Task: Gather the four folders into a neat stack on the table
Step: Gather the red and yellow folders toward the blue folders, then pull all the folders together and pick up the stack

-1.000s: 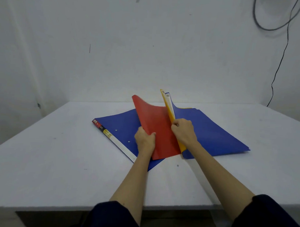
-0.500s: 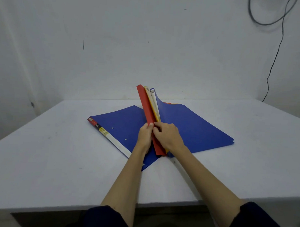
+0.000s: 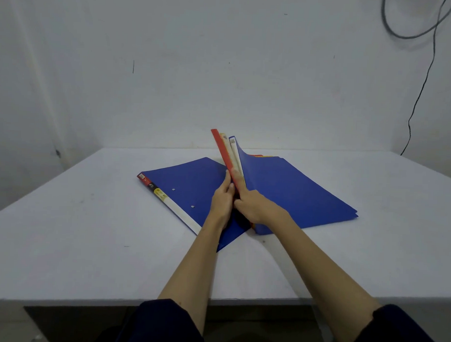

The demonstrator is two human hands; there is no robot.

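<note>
Red folder (image 3: 223,155) stands pinched between left hand (image 3: 222,200) and right hand (image 3: 254,206).

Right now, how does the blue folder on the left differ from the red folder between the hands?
The blue folder on the left lies flat on the table; the red folder stands on edge. The left hand and right hand press the red one, while the blue one shows its white spine label. Both look like thin plastic folders.

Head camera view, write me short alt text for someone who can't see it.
Two bare hands, left hand and right hand, press a red plastic folder, a yellow folder and a blue folder's raised spine together on edge, above another blue plastic folder lying flat on a white table.
</note>
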